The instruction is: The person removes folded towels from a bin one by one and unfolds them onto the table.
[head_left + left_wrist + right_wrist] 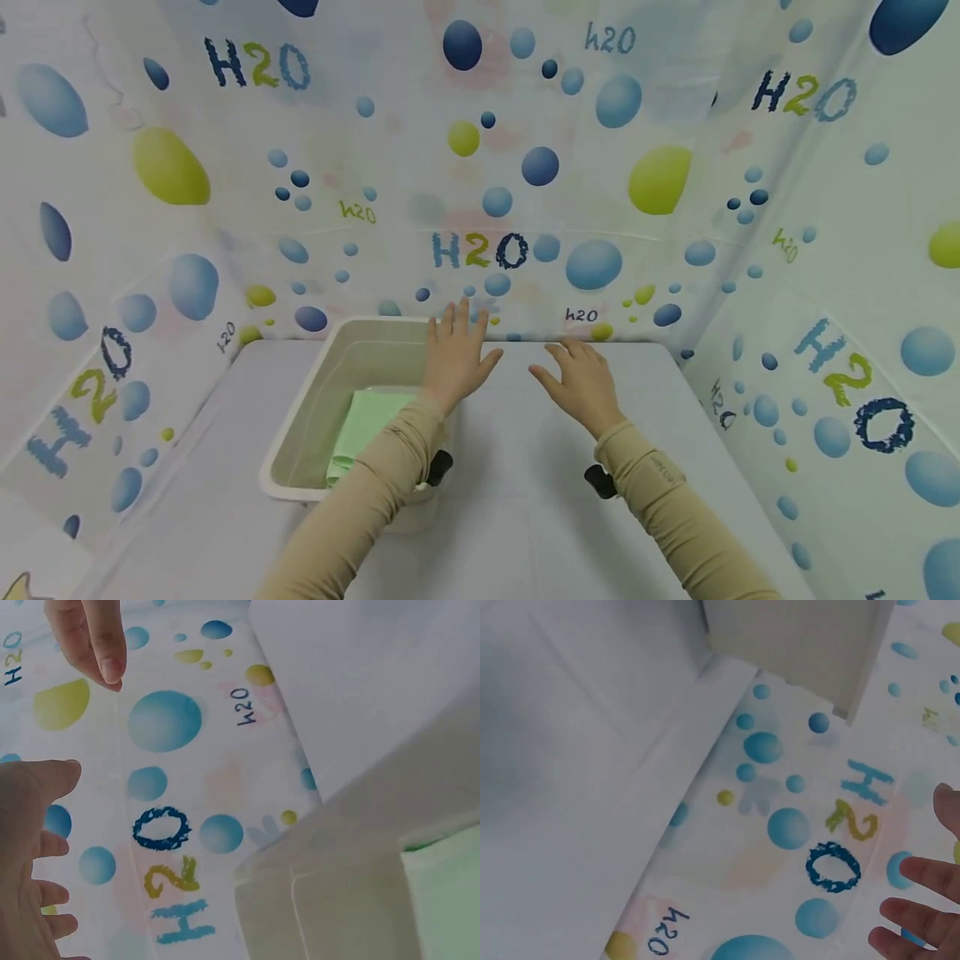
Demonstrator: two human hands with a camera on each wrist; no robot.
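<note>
Your left hand (457,358) and right hand (581,383) are empty, fingers loosely spread; your tan left sleeve (360,508) partly hides the beige rectangular tub (294,425), holding folded pale-green cloth (367,417), on the white table's (517,450) left side.

Cloth (375,421) in tub (318,408), tub on table (517,525) at left, backdrop (405,175) behind

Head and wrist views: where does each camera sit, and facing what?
Head: worn on the head, facing forward and down at a bin; left hand, right hand and sleeves show.
Left wrist: worn there, facing bin and backdrop; both hands show.
Right wrist: worn there, facing table and backdrop; right hand's fingers show.
Shared: head and left wrist both show the green cloth.
</note>
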